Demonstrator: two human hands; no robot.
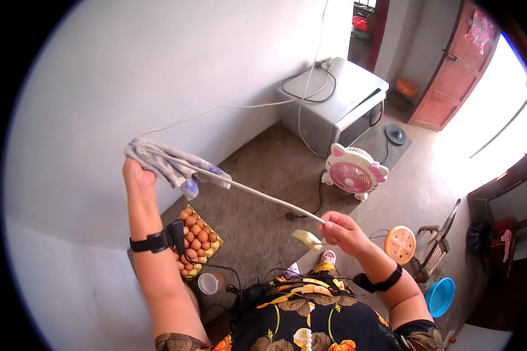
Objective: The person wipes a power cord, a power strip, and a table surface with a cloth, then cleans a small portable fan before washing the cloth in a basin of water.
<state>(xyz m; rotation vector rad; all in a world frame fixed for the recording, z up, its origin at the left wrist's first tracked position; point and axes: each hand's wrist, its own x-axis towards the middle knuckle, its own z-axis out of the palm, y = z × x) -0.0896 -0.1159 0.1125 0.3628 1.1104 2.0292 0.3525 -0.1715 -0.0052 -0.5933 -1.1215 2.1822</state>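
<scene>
My left hand (139, 173) is raised near the wall, its fingers closed on a grey-white cloth (161, 159) with blue patches. The cloth bunches around a pale cord (263, 196), which runs taut on a slant between my two hands. My right hand (341, 234) pinches the cord's lower end. Just below these fingers hangs a flat, cream-coloured block (307, 238), which looks like the socket end of an extension lead. Its far side is hidden. Beyond the cloth, a thin white cord (216, 107) leads along the wall to the plugs on the microwave.
A grey tabletop (246, 234) lies beneath, holding an egg tray (194, 241), a clear plastic tub (209, 283), a pink-and-white fan (351, 175) and a silver microwave (334, 96). Orange stool (400, 244), wooden chair (433, 248) and blue basin (440, 297) stand on the right-hand floor.
</scene>
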